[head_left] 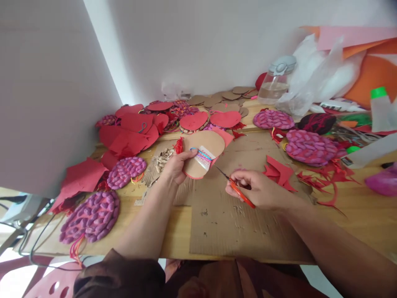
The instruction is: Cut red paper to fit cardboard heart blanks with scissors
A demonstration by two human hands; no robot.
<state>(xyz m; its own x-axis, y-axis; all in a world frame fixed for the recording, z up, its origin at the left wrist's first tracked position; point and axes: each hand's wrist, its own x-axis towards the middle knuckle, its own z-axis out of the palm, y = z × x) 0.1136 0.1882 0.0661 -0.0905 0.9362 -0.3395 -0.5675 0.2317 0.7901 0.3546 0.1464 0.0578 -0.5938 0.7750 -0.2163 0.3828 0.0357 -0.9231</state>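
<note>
My left hand (177, 166) grips a heart-shaped cardboard piece (206, 141) by its left edge, thumb on top. A printed, shiny label lies on its face, and red paper (223, 135) shows past its right and lower edges. A red tassel (178, 145) hangs at its upper left. In my right hand (252, 188) are small scissors (238, 193) with red handles, fingers closed round them. Their dark blades point up and left toward the cardboard's lower right edge, a little apart from it. Beneath both hands lies a flat cardboard sheet (235, 231).
Purple-pink padded discs (89, 217) and red paper pieces (130, 132) cover the left side. Cardboard cutouts (229, 95) are stacked at the back. To the right stand a water bottle (276, 80) and a green-capped bottle (381, 109), with red scraps (281, 174) nearer. Walls bound the table.
</note>
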